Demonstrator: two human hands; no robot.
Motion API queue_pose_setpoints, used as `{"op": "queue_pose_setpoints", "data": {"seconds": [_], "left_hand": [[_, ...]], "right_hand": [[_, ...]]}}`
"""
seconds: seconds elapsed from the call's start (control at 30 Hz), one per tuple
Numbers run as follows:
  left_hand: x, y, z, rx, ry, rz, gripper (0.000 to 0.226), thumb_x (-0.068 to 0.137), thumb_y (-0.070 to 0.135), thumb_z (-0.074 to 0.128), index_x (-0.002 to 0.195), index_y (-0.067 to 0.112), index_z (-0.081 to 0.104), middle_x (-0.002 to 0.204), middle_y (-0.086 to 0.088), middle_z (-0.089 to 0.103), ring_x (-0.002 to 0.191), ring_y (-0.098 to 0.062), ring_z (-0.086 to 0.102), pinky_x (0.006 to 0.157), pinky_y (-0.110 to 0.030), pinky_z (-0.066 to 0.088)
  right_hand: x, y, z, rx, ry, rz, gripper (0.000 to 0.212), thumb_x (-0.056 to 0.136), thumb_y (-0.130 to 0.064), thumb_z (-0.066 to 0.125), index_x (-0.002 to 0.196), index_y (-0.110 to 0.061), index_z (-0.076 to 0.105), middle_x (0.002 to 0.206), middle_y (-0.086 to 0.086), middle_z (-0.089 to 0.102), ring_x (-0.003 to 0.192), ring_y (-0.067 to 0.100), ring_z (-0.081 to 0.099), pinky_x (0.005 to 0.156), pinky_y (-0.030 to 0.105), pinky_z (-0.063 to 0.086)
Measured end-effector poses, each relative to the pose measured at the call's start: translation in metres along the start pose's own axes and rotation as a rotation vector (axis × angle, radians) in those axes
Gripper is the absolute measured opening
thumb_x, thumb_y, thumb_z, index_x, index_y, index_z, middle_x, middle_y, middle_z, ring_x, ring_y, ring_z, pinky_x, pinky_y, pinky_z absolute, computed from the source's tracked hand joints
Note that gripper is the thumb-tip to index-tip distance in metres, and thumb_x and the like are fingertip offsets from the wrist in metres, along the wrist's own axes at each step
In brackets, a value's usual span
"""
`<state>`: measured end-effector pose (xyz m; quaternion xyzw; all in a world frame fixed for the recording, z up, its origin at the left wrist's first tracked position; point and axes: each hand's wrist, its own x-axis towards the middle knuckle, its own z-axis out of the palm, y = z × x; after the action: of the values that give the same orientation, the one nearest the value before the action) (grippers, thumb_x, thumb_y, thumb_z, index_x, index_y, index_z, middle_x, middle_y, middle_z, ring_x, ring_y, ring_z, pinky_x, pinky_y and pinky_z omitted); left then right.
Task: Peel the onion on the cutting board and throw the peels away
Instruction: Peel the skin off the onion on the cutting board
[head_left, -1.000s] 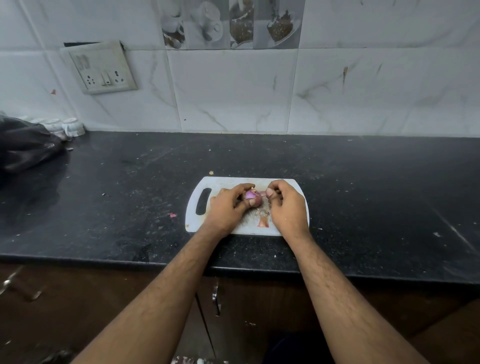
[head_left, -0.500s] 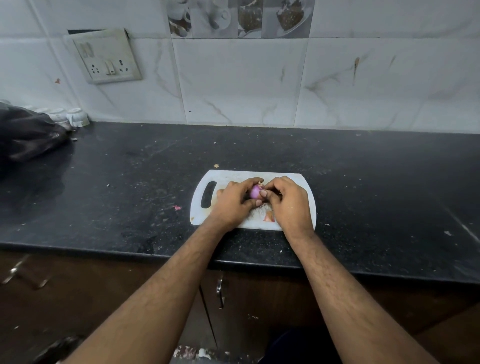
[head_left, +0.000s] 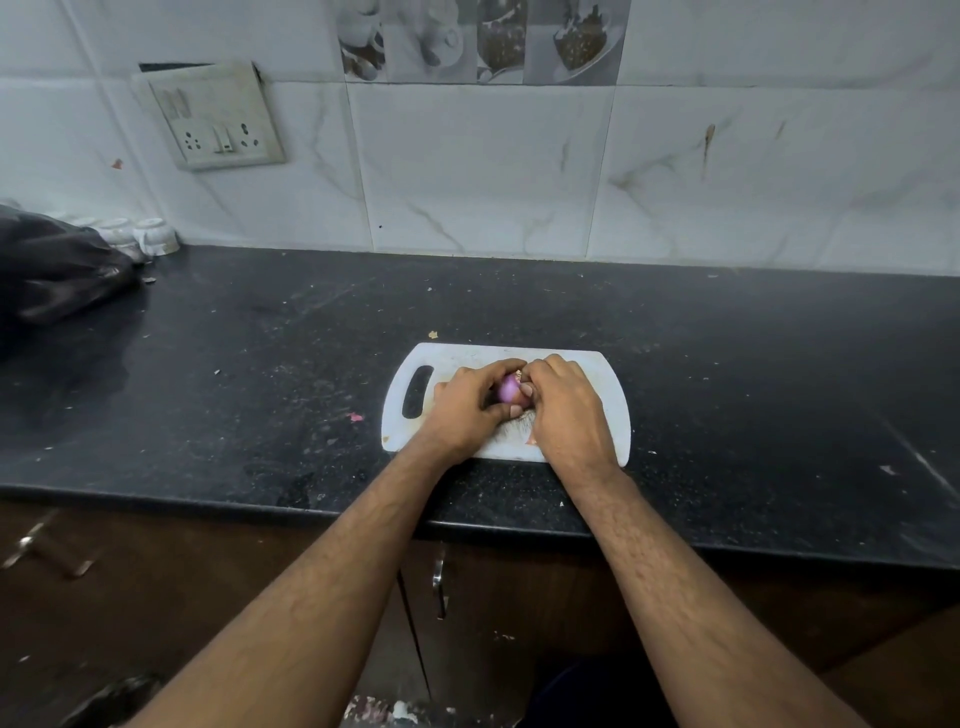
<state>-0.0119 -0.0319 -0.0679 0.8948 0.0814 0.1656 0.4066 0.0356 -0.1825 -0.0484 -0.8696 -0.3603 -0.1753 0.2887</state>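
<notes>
A small purple onion (head_left: 508, 387) shows between my two hands above the white cutting board (head_left: 457, 358). My left hand (head_left: 467, 408) wraps around its left side, thumb under it. My right hand (head_left: 563, 410) presses against its right side, fingertips pinched at the top of the onion. Most of the onion is hidden by the fingers. A small heap of dry peel and bits (head_left: 514, 434) lies on the board under my hands, with an orange-pink scrap (head_left: 531, 441) at the board's near edge.
The board lies near the front edge of a black stone counter (head_left: 727, 364). A black plastic bag (head_left: 57, 265) sits at the far left with small white cups (head_left: 150, 236) behind it. A pink peel scrap (head_left: 355, 416) lies left of the board. Cabinet doors below.
My hands have closed in tighter around the onion and my right fingertips have shifted onto its top. The camera has tilted a little, so the board sits slightly higher in view.
</notes>
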Motion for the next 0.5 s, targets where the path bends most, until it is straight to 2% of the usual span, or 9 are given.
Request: {"op": "queue_pose_setpoints", "data": {"seconds": [0.13, 0.23, 0.4, 0.5], "left_hand": [[0.0007, 0.0001, 0.0015, 0.002, -0.023, -0.01, 0.064, 0.077, 0.037, 0.073, 0.135, 0.05, 0.05, 0.118, 0.021, 0.072, 0.119, -0.008, 0.063, 0.112, -0.053, 0.04], [0.0018, -0.0016, 0.0021, 0.032, -0.024, -0.028, 0.064, 0.077, 0.043, 0.071, 0.136, 0.054, 0.047, 0.119, 0.016, 0.071, 0.122, -0.012, 0.06, 0.113, -0.052, 0.039], [0.0045, 0.002, 0.0034, 0.07, 0.022, -0.066, 0.058, 0.085, 0.055, 0.065, 0.139, 0.036, 0.053, 0.116, 0.005, 0.072, 0.118, -0.019, 0.059, 0.109, -0.051, 0.041], [0.0064, -0.0038, 0.005, -0.011, 0.004, -0.101, 0.065, 0.069, 0.071, 0.068, 0.128, 0.05, 0.052, 0.117, 0.006, 0.07, 0.115, -0.017, 0.063, 0.108, -0.047, 0.045]], "right_hand": [[0.0, 0.0013, -0.001, -0.027, -0.014, 0.002, 0.012, 0.095, -0.009, 0.052, 0.093, -0.018, 0.06, 0.092, -0.005, 0.056, 0.088, 0.014, 0.045, 0.072, 0.029, 0.042], [0.0012, 0.0039, -0.0003, 0.002, -0.048, 0.032, 0.012, 0.097, -0.012, 0.049, 0.095, -0.019, 0.058, 0.096, -0.006, 0.056, 0.091, 0.013, 0.045, 0.073, 0.029, 0.041], [-0.0022, 0.0045, -0.0004, 0.045, -0.119, -0.047, 0.013, 0.099, -0.012, 0.048, 0.093, -0.02, 0.056, 0.094, -0.007, 0.053, 0.091, 0.015, 0.044, 0.074, 0.034, 0.046], [-0.0013, 0.0089, -0.0005, 0.247, 0.007, 0.068, 0.016, 0.101, -0.008, 0.049, 0.091, -0.018, 0.058, 0.093, -0.007, 0.056, 0.089, 0.014, 0.051, 0.071, 0.025, 0.045]]}}
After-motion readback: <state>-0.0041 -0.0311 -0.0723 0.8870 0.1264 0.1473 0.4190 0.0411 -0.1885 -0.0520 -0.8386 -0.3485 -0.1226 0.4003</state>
